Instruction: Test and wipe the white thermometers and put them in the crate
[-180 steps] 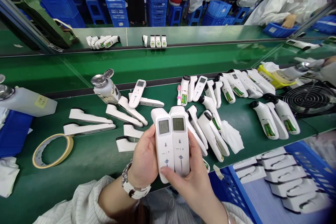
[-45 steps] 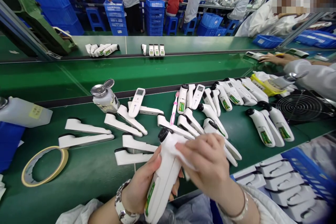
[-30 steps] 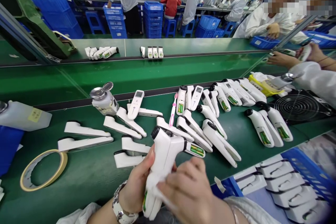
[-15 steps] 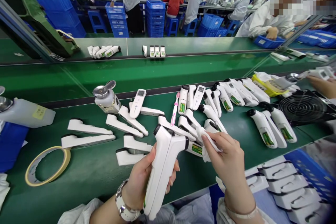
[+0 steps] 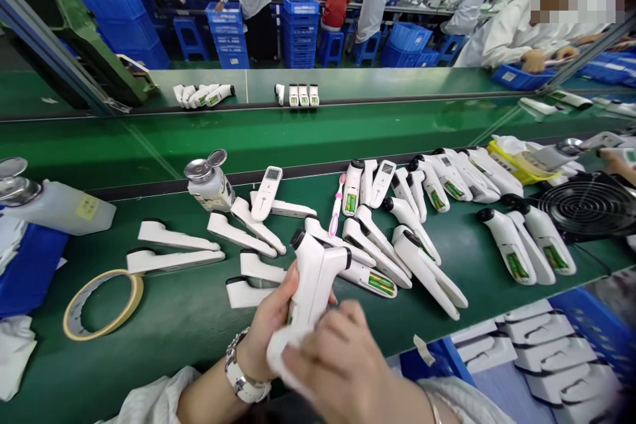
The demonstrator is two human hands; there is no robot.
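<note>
My left hand [image 5: 265,334] is closed round two white infrared thermometers [image 5: 311,271], held side by side with their black-tipped heads up. In my right hand [image 5: 342,361], blurred by motion, is a white cloth [image 5: 283,348] pressed against the lower part of the pair, hiding it. Just beyond my hands lies a thermometer with its battery bay open [image 5: 370,278], batteries showing. Several more white thermometers [image 5: 243,232] rest on the green bench to the left and right. A pink-and-white toothbrush [image 5: 336,205] lies among them.
A roll of tape [image 5: 136,298] and a pump bottle [image 5: 211,189] stand left, with a larger bottle [image 5: 74,209] beyond. To the right are a black fan [image 5: 589,202], a yellow tray [image 5: 521,162] and a blue crate [image 5: 596,324] holding white housings. Co-workers sit beyond the bench.
My right hand has moved left and down, bringing the cloth from beside the thermometers onto their lower part. My left hand still holds the pair.
</note>
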